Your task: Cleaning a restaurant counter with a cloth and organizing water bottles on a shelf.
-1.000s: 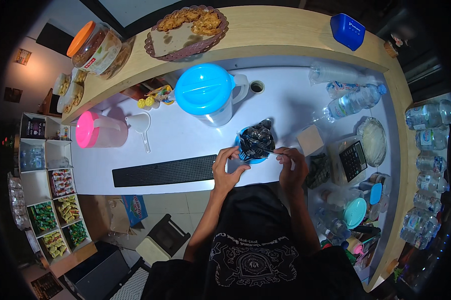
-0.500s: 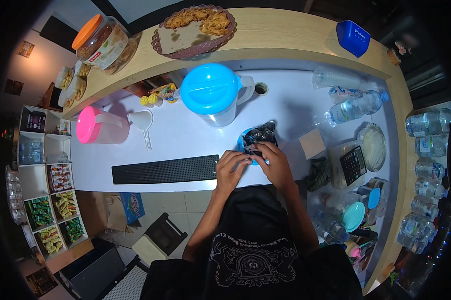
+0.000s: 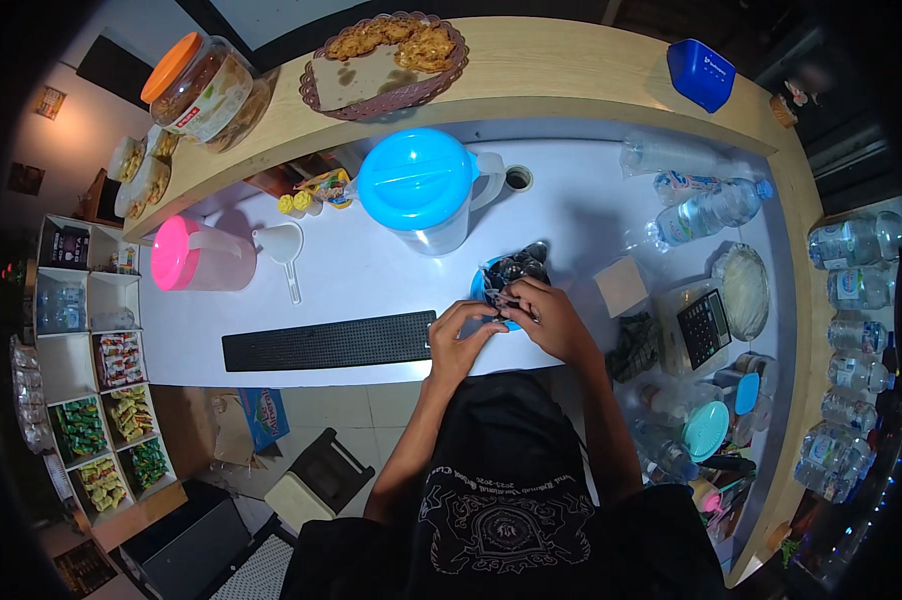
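Left hand point(image 3: 457, 338) and right hand point(image 3: 553, 318) curl close together over the blue bowl point(image 3: 478, 286) on the counter point(image 3: 351, 270); whether they grasp anything, I cannot tell

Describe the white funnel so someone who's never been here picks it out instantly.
On the pale worktop, find the big blue-lidded pitcher, then look left to the pink-lidded jug. The white funnel lies just right of that jug, its thin stem pointing toward the long black mat. Unlike both neighbours, it has no lid and is white throughout.
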A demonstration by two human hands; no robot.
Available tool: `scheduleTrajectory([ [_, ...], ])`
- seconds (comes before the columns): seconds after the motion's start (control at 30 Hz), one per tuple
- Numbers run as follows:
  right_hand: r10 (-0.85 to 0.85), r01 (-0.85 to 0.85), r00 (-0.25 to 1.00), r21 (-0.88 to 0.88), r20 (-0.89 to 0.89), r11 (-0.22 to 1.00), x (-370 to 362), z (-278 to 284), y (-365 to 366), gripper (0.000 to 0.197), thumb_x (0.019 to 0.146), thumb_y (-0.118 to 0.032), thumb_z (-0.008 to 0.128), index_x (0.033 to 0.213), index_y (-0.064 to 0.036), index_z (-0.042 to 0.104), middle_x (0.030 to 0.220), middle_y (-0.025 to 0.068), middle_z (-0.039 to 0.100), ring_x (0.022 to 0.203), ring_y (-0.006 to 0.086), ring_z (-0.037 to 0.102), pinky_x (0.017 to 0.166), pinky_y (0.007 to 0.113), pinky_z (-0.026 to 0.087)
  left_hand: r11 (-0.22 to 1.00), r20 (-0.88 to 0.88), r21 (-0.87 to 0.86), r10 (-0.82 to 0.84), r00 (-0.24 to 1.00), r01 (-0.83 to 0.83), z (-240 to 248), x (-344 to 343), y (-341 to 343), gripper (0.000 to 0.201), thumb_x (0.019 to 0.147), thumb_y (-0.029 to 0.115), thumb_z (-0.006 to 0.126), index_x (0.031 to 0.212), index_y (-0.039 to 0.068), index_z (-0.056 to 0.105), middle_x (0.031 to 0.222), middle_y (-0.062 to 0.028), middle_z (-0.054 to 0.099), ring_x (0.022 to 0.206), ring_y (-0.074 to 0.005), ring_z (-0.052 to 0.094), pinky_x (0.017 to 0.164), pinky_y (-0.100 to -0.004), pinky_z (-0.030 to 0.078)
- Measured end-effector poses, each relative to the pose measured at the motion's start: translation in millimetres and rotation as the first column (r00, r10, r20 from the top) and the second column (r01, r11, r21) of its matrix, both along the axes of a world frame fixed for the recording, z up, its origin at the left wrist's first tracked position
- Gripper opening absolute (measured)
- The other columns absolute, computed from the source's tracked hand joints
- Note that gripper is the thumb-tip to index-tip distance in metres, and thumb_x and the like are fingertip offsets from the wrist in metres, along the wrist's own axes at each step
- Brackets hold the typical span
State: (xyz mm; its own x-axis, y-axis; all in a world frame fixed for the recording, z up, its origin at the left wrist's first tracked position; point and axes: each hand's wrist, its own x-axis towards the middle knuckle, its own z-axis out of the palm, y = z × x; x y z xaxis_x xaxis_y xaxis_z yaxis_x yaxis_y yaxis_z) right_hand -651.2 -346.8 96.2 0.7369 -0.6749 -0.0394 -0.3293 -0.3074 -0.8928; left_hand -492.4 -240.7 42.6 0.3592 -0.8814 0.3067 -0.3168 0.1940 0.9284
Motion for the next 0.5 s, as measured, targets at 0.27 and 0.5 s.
scheduleTrajectory([
  [0.27, -0.113, 0.118, 0.989, -0.042, 0.098, 0.992, -6, -1, 17, 0.053, 0.081, 0.000, 0.074, 0.132, -0.0047, 0.060, 0.088, 0.0065, 0.059, 0.067, 0.0138, 0.048, 0.061, 0.028, 0.041, 0.975, -0.057, 0.183, 0.137, 0.989, -0.124, -13, 16, -3, 0.015, 0.088, 0.003, 0.073, 0.102, -0.002, 0.073, 0.095, -0.0116, 0.071, 0.080, -0.0180, 0.066, 0.075, -0.0314, 0.053],
  [0.5, -0.357, 0.387, 0.909, -0.118, 0.215, 0.914, -8, -17, 26, 0.044, 0.084, 0.003, 0.071, 0.126, -0.0050, 0.064, 0.100, 0.0056, 0.071, 0.066, 0.0100, 0.050, 0.060, 0.025, 0.041, 0.923, 0.468, 0.323, 0.037, 0.883, -0.210, 10, 5, -25, 0.017, 0.086, 0.012, 0.076, 0.101, 0.005, 0.077, 0.097, -0.0109, 0.065, 0.091, -0.0309, 0.062, 0.080, -0.0418, 0.051],
])
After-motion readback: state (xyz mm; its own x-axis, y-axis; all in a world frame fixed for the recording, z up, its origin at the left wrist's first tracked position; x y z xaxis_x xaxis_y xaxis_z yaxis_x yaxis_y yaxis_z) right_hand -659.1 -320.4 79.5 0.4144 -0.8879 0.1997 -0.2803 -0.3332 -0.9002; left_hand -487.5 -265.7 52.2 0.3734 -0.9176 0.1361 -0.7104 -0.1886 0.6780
